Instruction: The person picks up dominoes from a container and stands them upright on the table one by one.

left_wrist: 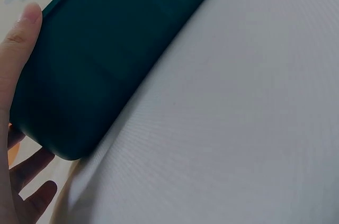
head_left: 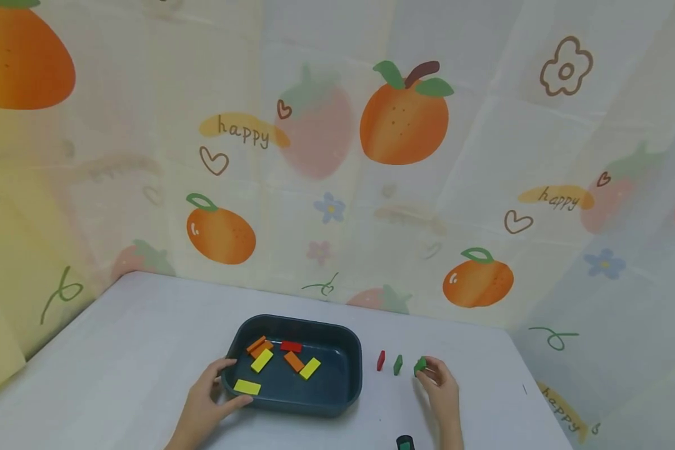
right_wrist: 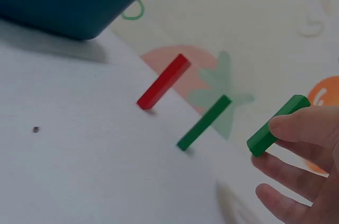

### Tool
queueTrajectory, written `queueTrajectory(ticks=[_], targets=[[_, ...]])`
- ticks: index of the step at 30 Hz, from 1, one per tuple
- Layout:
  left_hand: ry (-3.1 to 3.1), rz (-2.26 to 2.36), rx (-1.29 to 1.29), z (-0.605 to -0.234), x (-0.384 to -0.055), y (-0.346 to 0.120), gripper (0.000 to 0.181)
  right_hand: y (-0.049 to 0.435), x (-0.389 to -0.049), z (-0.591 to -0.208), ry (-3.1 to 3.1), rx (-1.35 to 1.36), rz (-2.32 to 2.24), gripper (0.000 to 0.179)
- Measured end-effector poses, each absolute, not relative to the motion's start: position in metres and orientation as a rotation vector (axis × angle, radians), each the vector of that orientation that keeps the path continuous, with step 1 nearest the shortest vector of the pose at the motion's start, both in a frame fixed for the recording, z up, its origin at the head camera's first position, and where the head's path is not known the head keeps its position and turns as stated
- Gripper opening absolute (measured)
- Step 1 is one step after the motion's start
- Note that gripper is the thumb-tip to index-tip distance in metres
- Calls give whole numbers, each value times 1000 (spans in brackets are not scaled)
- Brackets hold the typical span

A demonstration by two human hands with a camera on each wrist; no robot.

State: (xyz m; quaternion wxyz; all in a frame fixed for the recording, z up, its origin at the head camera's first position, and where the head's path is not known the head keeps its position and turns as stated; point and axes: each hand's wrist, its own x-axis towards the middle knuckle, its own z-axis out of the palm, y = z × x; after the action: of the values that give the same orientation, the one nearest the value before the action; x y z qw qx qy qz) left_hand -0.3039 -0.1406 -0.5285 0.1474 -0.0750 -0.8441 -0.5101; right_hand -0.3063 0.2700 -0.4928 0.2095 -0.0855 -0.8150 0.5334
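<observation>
A dark teal rectangular tray [head_left: 337,400] holds several orange, yellow and red domino blocks. My left hand [head_left: 205,397] grips its near left corner, thumb along the front wall and fingers at the left side. To the right of the tray, a red domino block [right_wrist: 163,82] and a green domino block [right_wrist: 204,123] stand on edge, spaced apart in a row. At the right end of this row, my right hand [head_left: 443,390] pinches another green domino block [right_wrist: 278,125] between thumb and fingers, holding it upright.
A white-covered table [head_left: 146,344] carries everything, with a fruit-printed curtain [head_left: 326,237] hanging behind it. A small dark object [head_left: 405,442] shows at the bottom edge of the head view. One tiny dark speck [right_wrist: 36,129] lies on the cloth.
</observation>
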Motion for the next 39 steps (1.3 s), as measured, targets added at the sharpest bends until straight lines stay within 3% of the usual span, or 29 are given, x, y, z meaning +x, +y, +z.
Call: queueTrajectory(ticks=[12, 39], targets=[[-2412, -1463, -242, -529, -305, -141, 68, 266, -314, -515, -2326, -354, 1365, 28], [-2431, -1453, -226, -527, -303, -141, 68, 266, -323, -529, -2327, -393, 1208, 28]])
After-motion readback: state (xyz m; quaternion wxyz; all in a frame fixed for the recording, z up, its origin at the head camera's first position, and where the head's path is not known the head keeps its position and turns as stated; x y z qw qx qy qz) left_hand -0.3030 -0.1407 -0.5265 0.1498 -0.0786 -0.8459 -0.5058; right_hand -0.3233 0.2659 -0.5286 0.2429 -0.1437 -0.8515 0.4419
